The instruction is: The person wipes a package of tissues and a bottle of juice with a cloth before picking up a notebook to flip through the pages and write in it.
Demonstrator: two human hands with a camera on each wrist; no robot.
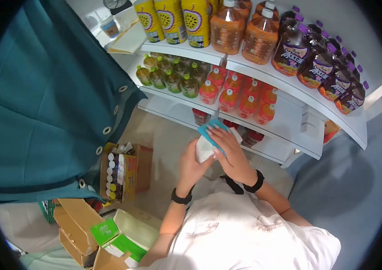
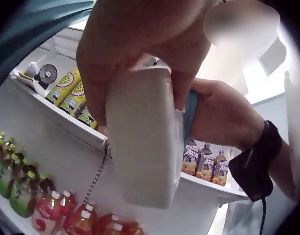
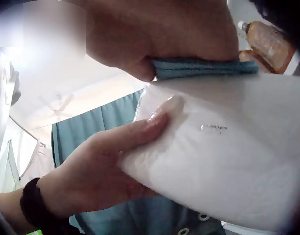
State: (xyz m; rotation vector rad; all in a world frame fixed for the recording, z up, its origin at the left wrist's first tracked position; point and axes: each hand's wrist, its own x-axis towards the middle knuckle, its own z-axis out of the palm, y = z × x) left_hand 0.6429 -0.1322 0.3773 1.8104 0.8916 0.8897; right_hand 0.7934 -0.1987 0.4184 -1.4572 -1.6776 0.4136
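My left hand [image 1: 191, 165] grips a white tissue pack [image 3: 228, 152] in glossy clear film, its thumb lying on the broad face in the right wrist view. Small dark print shows on that face. In the left wrist view the pack [image 2: 142, 147] hangs end-on below the fingers. My right hand [image 1: 231, 155] holds a folded teal cloth [image 1: 203, 129] against the pack, fingers spread over the cloth and thumb at its near edge. Several layers of the cloth [image 3: 204, 70] show edge-on in the right wrist view.
Ahead, white shelves [image 1: 296, 126] hold yellow cans [image 1: 195, 22], orange bottles [image 1: 260, 40], purple-capped bottles [image 1: 292, 49] and green-capped bottles [image 1: 173, 81]. A teal curtain [image 1: 51, 103] hangs at left. Below stand a carton of bottles [image 1: 130, 175] and open cardboard boxes [image 1: 76, 225].
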